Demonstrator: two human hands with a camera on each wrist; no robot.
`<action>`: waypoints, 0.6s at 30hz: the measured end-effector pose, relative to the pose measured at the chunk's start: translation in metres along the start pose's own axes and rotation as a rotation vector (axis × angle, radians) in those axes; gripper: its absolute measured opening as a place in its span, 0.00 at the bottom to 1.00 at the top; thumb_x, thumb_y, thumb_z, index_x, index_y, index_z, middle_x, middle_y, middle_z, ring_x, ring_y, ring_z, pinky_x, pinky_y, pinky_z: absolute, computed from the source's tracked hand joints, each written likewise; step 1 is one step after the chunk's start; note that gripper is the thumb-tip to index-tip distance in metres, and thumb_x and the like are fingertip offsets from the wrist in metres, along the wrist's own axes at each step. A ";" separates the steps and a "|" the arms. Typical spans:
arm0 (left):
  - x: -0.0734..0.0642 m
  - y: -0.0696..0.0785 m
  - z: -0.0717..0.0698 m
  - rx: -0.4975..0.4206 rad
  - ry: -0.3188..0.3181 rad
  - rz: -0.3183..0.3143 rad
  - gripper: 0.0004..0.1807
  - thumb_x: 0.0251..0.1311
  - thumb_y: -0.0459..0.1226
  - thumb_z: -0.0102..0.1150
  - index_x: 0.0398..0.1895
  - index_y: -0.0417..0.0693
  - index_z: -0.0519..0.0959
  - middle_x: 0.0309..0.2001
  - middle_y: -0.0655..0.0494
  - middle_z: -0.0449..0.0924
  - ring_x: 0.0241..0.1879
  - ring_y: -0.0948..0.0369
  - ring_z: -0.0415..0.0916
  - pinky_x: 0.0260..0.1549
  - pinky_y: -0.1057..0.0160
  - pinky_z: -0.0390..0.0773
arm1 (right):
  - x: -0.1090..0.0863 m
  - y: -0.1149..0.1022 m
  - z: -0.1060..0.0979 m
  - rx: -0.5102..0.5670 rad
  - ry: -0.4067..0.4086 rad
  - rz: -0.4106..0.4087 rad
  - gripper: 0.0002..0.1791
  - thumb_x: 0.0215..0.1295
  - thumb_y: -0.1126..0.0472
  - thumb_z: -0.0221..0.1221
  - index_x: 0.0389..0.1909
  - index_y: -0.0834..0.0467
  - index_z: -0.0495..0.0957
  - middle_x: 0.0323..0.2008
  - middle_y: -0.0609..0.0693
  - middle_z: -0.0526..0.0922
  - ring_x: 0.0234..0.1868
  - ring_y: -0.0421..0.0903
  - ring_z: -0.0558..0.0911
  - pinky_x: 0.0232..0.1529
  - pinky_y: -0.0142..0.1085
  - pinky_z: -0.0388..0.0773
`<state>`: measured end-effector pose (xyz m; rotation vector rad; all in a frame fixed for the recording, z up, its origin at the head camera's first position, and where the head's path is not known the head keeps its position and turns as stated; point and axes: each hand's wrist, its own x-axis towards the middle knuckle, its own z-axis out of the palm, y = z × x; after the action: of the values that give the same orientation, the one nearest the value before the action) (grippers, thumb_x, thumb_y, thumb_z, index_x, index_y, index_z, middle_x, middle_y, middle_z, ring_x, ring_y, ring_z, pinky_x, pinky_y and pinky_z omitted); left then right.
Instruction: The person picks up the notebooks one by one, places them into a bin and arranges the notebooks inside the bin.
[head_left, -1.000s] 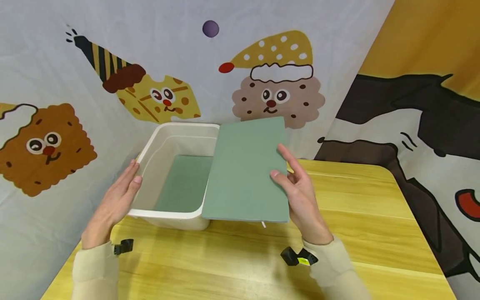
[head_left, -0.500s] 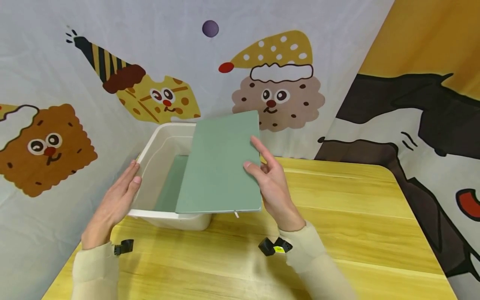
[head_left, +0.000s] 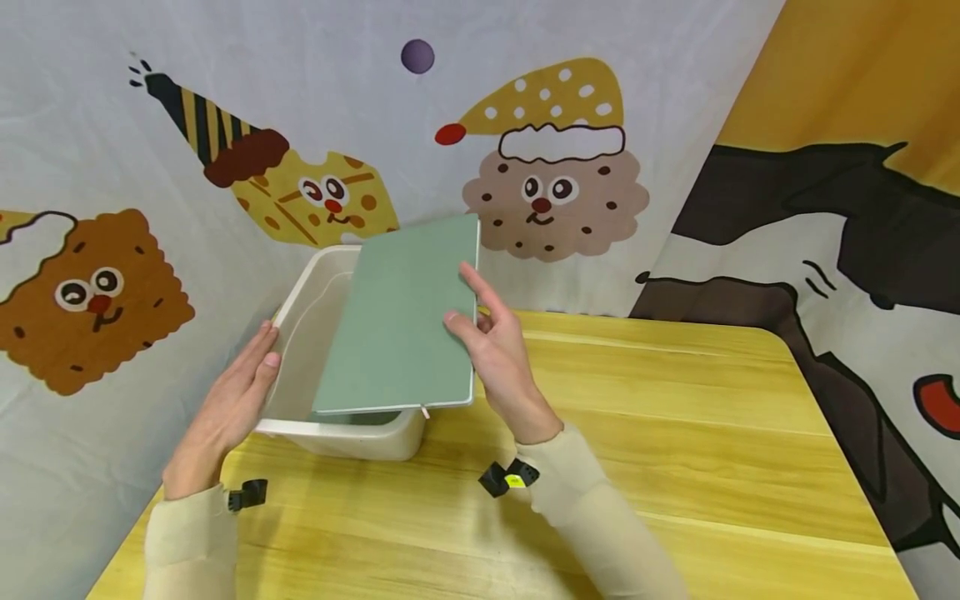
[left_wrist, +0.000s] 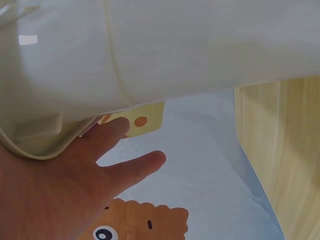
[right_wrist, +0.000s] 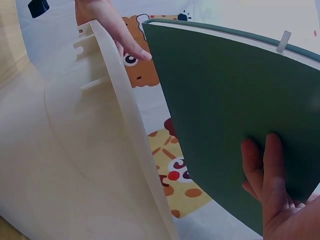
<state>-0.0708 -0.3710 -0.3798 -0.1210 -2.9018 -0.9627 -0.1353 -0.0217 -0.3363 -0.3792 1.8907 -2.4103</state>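
A green notebook with a small pale ribbon hangs over the white plastic bin, tilted with its left edge lower. My right hand grips its right edge, thumb on the upper cover. In the right wrist view, other fingers of that hand spread under the notebook, which stands apart from the bin's rim. My left hand rests with straight fingers against the bin's left rim; the left wrist view has this hand beside the bin wall. Something green in the bin is mostly hidden by the notebook.
The bin stands on a yellow wood-grain table, near its back left. Behind rises a cloth backdrop printed with cartoon biscuits and cheese. A small black device sits at each wrist.
My right hand has carried the notebook left, from beside the bin's right rim to over the bin, and it now tilts more. My left hand has stayed at the rim.
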 end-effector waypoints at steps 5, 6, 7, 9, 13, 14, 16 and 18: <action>0.000 0.000 0.001 0.001 0.007 0.005 0.32 0.85 0.49 0.27 0.85 0.45 0.46 0.84 0.49 0.37 0.80 0.35 0.39 0.71 0.26 0.44 | 0.004 0.004 0.009 0.016 -0.033 -0.001 0.36 0.72 0.65 0.58 0.79 0.47 0.64 0.75 0.40 0.66 0.27 0.39 0.68 0.31 0.29 0.71; 0.000 0.000 0.001 0.001 0.008 0.005 0.32 0.85 0.49 0.27 0.85 0.45 0.46 0.84 0.49 0.37 0.80 0.35 0.39 0.71 0.26 0.44 | 0.004 0.005 0.010 0.016 -0.038 0.002 0.36 0.72 0.65 0.58 0.80 0.46 0.63 0.75 0.40 0.66 0.27 0.39 0.68 0.31 0.29 0.71; 0.000 0.000 0.001 0.000 0.009 0.007 0.32 0.85 0.48 0.27 0.85 0.45 0.46 0.84 0.48 0.37 0.80 0.35 0.40 0.71 0.26 0.44 | 0.005 0.005 0.012 0.018 -0.043 0.007 0.36 0.72 0.65 0.58 0.80 0.46 0.63 0.75 0.40 0.66 0.27 0.39 0.68 0.31 0.29 0.71; 0.000 0.000 0.001 -0.001 0.011 0.007 0.32 0.85 0.49 0.27 0.85 0.45 0.47 0.84 0.48 0.38 0.80 0.35 0.40 0.70 0.26 0.44 | 0.006 0.007 0.016 0.039 -0.051 0.024 0.36 0.72 0.65 0.57 0.80 0.46 0.63 0.75 0.42 0.67 0.30 0.39 0.73 0.33 0.30 0.76; 0.000 0.001 0.001 -0.001 0.013 0.009 0.32 0.85 0.48 0.27 0.84 0.44 0.47 0.84 0.48 0.38 0.79 0.34 0.40 0.70 0.26 0.44 | 0.010 0.011 0.021 0.074 -0.065 0.048 0.36 0.73 0.66 0.56 0.80 0.46 0.63 0.72 0.49 0.71 0.38 0.43 0.81 0.38 0.36 0.84; 0.000 0.001 0.001 0.000 0.013 0.009 0.32 0.85 0.48 0.27 0.84 0.44 0.47 0.84 0.47 0.38 0.79 0.34 0.41 0.70 0.26 0.44 | 0.011 0.012 0.023 0.080 -0.067 0.051 0.36 0.73 0.66 0.56 0.80 0.46 0.63 0.71 0.51 0.72 0.41 0.44 0.83 0.40 0.39 0.86; 0.000 0.001 0.001 -0.001 0.014 0.008 0.32 0.85 0.48 0.27 0.84 0.44 0.47 0.84 0.47 0.38 0.79 0.34 0.40 0.70 0.26 0.45 | 0.012 0.013 0.026 0.078 -0.074 0.055 0.36 0.73 0.66 0.56 0.80 0.46 0.62 0.71 0.54 0.73 0.44 0.46 0.84 0.43 0.42 0.87; 0.000 0.001 0.000 -0.002 0.012 0.005 0.33 0.85 0.48 0.27 0.84 0.44 0.47 0.84 0.48 0.38 0.80 0.34 0.40 0.71 0.26 0.44 | 0.014 0.014 0.029 0.068 -0.072 0.058 0.37 0.73 0.67 0.57 0.80 0.46 0.62 0.71 0.54 0.72 0.47 0.48 0.85 0.45 0.44 0.87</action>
<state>-0.0707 -0.3699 -0.3795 -0.1229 -2.8882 -0.9621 -0.1438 -0.0554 -0.3415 -0.3955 1.7604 -2.3829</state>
